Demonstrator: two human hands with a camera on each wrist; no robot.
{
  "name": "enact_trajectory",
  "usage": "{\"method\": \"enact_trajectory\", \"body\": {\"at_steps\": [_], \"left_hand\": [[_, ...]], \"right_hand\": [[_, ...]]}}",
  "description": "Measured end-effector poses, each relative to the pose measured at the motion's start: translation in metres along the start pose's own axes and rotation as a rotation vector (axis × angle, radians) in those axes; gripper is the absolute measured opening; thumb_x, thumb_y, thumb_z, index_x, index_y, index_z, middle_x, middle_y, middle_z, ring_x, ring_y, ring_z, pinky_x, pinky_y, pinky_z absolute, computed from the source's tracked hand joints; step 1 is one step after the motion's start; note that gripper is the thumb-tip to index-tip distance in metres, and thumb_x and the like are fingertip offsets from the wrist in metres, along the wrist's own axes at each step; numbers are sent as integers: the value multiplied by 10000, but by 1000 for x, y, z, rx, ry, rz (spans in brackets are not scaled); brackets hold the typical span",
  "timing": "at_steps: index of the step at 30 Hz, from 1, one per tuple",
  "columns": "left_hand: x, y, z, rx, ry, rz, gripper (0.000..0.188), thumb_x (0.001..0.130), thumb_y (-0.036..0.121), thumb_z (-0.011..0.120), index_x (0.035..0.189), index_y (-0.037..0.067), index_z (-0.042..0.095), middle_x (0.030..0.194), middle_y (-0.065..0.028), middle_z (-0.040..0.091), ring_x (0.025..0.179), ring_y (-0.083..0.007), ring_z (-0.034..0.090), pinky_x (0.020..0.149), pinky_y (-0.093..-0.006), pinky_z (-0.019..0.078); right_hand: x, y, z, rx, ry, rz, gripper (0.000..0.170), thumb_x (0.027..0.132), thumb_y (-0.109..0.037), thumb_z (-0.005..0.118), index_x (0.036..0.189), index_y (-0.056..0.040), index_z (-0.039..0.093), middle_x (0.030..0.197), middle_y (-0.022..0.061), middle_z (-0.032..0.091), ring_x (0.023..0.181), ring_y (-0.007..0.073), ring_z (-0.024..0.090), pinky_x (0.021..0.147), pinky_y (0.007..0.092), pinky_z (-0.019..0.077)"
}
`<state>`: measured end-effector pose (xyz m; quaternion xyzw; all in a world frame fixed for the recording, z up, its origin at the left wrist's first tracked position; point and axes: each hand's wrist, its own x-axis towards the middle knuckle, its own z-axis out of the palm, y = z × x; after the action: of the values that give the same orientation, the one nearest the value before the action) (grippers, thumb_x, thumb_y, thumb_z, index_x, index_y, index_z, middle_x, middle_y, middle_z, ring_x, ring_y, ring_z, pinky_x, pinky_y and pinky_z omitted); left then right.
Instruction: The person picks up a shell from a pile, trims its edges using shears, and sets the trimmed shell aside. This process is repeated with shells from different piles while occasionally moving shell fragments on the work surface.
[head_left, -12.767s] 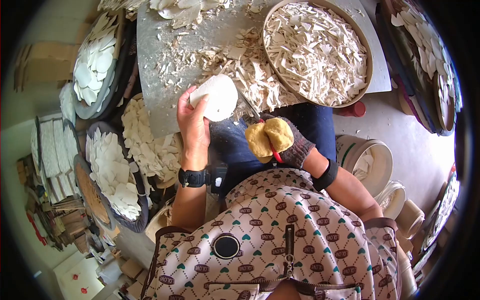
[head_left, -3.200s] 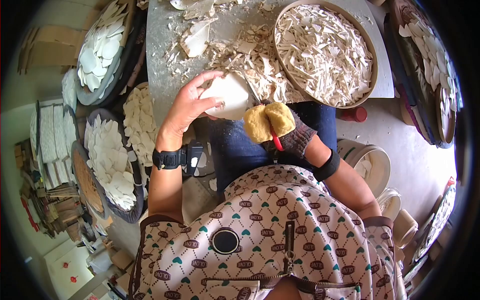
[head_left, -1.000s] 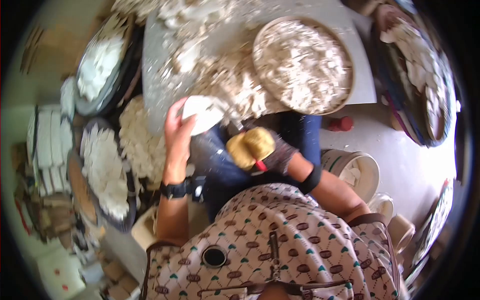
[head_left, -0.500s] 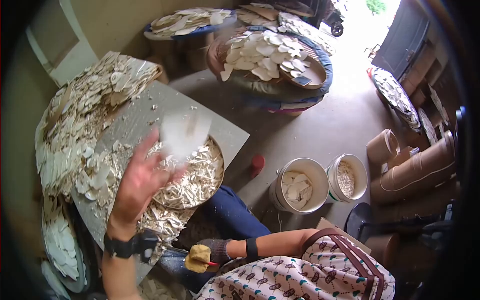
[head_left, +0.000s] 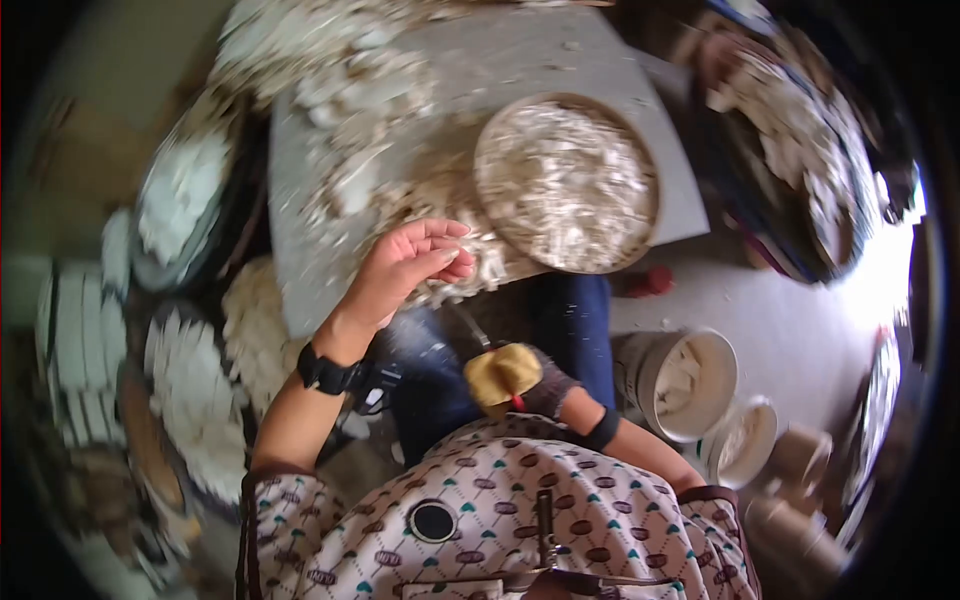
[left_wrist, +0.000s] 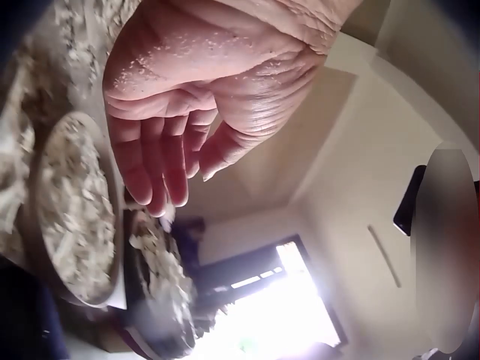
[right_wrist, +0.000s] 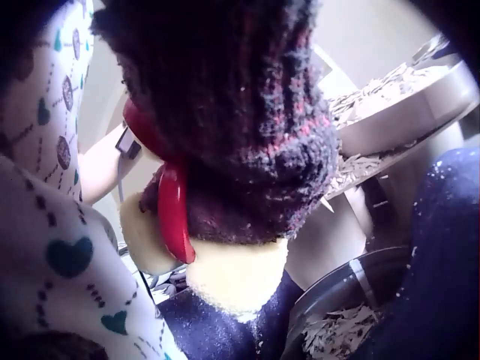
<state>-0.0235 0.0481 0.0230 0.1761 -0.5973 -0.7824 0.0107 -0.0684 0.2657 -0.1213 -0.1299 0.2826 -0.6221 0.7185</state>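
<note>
Smock (head_left: 590,500) carries teal hearts and brown ovals; we find lettering in the ovals, too blurred to read reliably. Clock positions below are taken from the centre of the head view.

At 1 o'clock, a round tray (head_left: 580,270) sits on a grey table (head_left: 622,92), filled with white chips (head_left: 570,180); more shavings lie loose beside it. At 4 o'clock, we note two pale buckets: a larger bucket (head_left: 718,380) holding flat white pieces, and just beside it a smaller bucket (head_left: 765,430) with finer pale contents. Trays of white flakes (head_left: 200,400) stand at 8 and 10 o'clock. A red object (head_left: 650,281) is on the floor at 3 o'clock.

Near centre, toward 10 o'clock, the bare left hand (head_left: 415,258) is over the table's front edge, half open, fingers loosely bent, holding nothing. The gloved right hand (head_left: 545,385), at 5 o'clock, grips red-handled scissors (head_left: 517,403), which lie at 6 o'clock above the lap, with yellow foam (head_left: 490,372) around the handles. We cannot tell how far the blades are parted.

Only the left wrist view shows white grains on the palm and a bright opening (left_wrist: 270,319) at its 5 o'clock. The right wrist view alone discloses the glove's red-flecked knit and a red handle loop pressed against the foam.
</note>
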Motion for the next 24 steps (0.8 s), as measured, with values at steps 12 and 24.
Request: {"method": "enact_trajectory", "body": {"at_steps": [12, 24], "left_hand": [[20, -54, -185, 426, 803, -51, 205, 793, 125, 578, 953, 1, 612, 818, -90, 635, 679, -141, 607, 608, -230, 482], [118, -36, -214, 1467, 864, 94, 124, 696, 122, 593, 811, 87, 626, 858, -137, 611, 857, -296, 571, 720, -369, 461]], "right_hand": [[29, 11, -37, -441, -37, 80, 224, 798, -91, 591, 1012, -28, 573, 1005, 74, 596, 917, 168, 566, 845, 288, 442], [45, 49, -55, 133, -94, 161, 260, 813, -32, 546, 1072, -12, 537, 1041, 86, 580, 949, 157, 557, 865, 263, 435]]}}
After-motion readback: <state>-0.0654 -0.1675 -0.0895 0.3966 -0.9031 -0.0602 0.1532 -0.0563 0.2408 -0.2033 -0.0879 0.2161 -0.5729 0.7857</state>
